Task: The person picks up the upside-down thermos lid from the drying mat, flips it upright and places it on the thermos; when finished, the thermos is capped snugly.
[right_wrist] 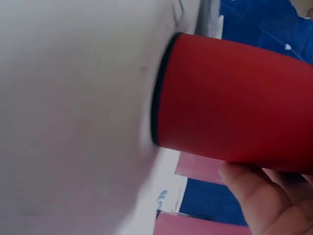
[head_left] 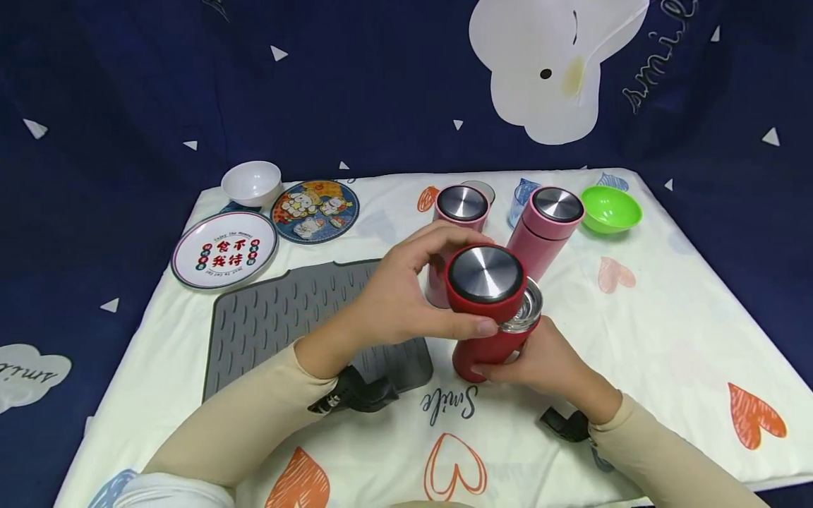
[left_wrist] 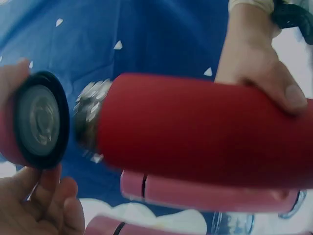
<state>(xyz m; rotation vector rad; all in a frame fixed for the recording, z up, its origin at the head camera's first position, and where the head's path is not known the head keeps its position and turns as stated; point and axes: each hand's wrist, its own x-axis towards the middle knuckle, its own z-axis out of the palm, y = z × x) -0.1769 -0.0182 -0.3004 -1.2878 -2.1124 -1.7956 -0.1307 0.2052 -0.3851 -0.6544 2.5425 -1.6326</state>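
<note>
My left hand (head_left: 406, 296) grips a red lid (head_left: 485, 282) with a steel top, held tilted just off the mouth of a red flask (head_left: 485, 353). The flask's steel threaded neck (head_left: 526, 314) shows beside the lid. My right hand (head_left: 540, 363) grips the flask's lower body as it stands on the cloth. The left wrist view has the lid's inside (left_wrist: 36, 120) a small gap from the flask (left_wrist: 205, 132), with the right hand (left_wrist: 254, 58) behind. In the right wrist view the flask's base (right_wrist: 234, 98) meets the cloth, with a finger (right_wrist: 264, 196) on it.
Two pink flasks (head_left: 461, 212) (head_left: 549, 226) stand just behind the red one, with a glass (head_left: 522, 192) and a green bowl (head_left: 610, 208) beyond. A grey ribbed mat (head_left: 298, 317) lies at the left, with two plates (head_left: 224, 250) (head_left: 315, 210) and a white bowl (head_left: 251, 182) behind it.
</note>
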